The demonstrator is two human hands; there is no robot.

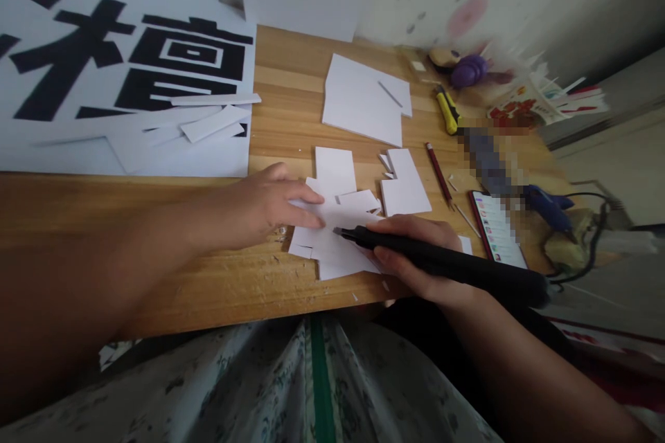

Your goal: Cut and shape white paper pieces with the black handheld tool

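Observation:
My left hand (pixel 285 201) lies on a white foam board piece (pixel 332 166), its thumb and index finger spread and pressing on the surface. In my right hand (pixel 420 242) is a thick black cutting knife (pixel 457 264) with a short metal blade. The blade tip is over the board, just right of my left fingertips. A small white offcut (pixel 358 199) lies on top of the board. Beside it rests another cut white piece (pixel 408 183) with thin slivers at its left edge. Whether the blade touches the board, I cannot tell.
A printed sheet with large black characters (pixel 202 55) and white strips (pixel 213 123) lies left. A white board (pixel 358 97) lies behind. To the right are a yellow utility knife (pixel 447 111), a pencil (pixel 439 173), a phone (pixel 493 225) and a blue glue gun (pixel 551 208).

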